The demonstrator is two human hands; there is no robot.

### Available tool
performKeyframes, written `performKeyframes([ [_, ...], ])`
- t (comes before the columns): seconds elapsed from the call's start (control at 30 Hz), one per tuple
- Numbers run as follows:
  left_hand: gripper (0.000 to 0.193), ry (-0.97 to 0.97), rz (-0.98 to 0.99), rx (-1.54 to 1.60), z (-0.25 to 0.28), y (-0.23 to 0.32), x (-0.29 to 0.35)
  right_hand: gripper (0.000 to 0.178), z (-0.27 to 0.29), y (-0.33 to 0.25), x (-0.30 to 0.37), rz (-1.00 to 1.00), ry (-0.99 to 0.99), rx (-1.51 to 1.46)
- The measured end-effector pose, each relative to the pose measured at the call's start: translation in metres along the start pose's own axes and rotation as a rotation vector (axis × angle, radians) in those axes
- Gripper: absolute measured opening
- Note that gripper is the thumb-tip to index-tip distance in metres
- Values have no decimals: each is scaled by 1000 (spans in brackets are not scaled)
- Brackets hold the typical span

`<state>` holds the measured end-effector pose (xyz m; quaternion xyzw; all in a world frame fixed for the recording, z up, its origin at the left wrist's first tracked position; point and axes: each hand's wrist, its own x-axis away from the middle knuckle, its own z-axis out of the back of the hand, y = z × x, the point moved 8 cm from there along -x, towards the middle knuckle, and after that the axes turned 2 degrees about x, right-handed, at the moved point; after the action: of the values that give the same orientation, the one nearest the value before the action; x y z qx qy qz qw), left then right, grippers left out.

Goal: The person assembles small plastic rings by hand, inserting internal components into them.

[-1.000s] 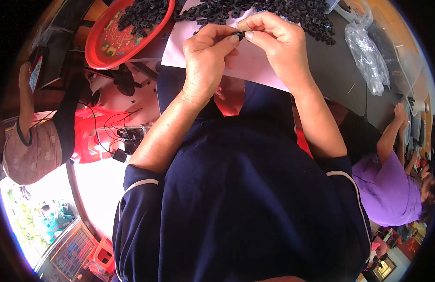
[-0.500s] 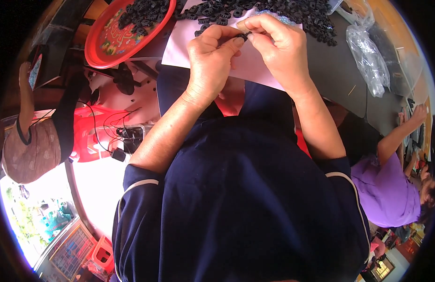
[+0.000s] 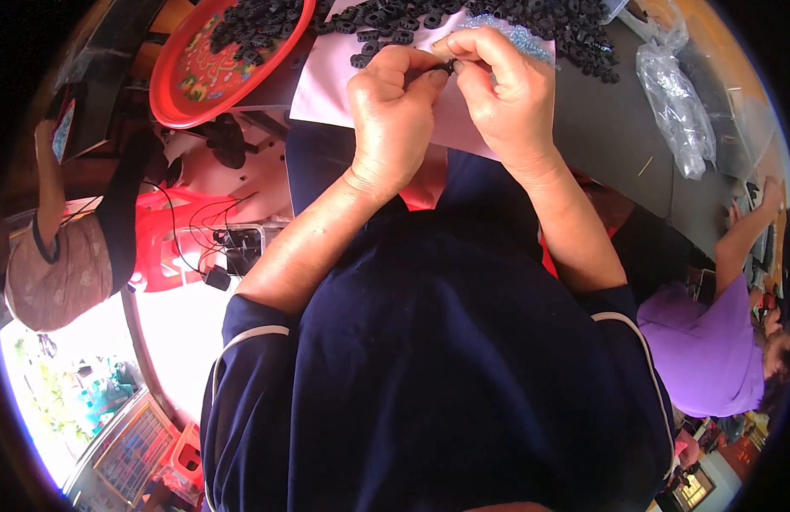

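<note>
My left hand (image 3: 395, 107) and my right hand (image 3: 510, 94) meet over the near part of a pale pink sheet (image 3: 322, 90). Between their pinched fingertips is a small black piece (image 3: 449, 66), mostly covered by the fingers, so its shape is hard to make out. Several black plastic pieces (image 3: 386, 38) of a similar colour lie on the sheet just beyond my hands. Clear bluish beads or small clear parts (image 3: 525, 38) sit behind my right hand.
A red round tray (image 3: 169, 94) with a flowered base holds a heap of black pieces (image 3: 254, 30) at the left. More black pieces (image 3: 587, 55) are piled at the right. A crumpled clear plastic bag (image 3: 676, 111) lies on the dark table (image 3: 600, 128). Co-workers sit at both sides, one in purple (image 3: 702, 350).
Both hands stay pinched together at the small black piece, with the left wrist slightly turned. The co-worker in purple has shifted an arm. The view has moved slightly.
</note>
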<state>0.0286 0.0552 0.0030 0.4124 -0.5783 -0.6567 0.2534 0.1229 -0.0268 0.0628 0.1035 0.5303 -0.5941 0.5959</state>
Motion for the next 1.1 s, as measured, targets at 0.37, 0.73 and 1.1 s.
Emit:
performKeyframes([
  [0.37,9,43,-129,-156,-1,6,0,29,-1,3,9,108,96,38],
  [0.73,8,79,-222,-188,-4,12,2,28,-1,-6,10,177,42,117],
  [1.1,4,-84,-491,-560,-12,33,0,30,-3,11,22,-55,50,135],
])
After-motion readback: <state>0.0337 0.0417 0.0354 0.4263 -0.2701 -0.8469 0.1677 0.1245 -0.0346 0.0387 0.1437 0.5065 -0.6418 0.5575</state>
